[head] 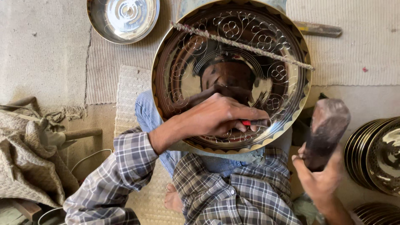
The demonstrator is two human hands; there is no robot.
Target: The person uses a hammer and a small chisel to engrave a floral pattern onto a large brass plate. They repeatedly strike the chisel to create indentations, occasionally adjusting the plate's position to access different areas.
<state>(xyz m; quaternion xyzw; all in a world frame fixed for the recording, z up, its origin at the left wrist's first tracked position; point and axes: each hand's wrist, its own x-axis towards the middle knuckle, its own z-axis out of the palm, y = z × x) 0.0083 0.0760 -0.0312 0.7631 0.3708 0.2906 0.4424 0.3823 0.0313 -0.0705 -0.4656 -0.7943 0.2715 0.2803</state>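
Head view: left of the big engraved metal plate (231, 77) on my lap, nothing; over its lower rim my left grip (218, 116) pinches a red-tipped punch (254, 123); just right, my right grip (318, 177) clutches a dark mallet (327, 129).

Soft daylight, glare on tray (233, 75), mallet (327, 129) motion-blurred
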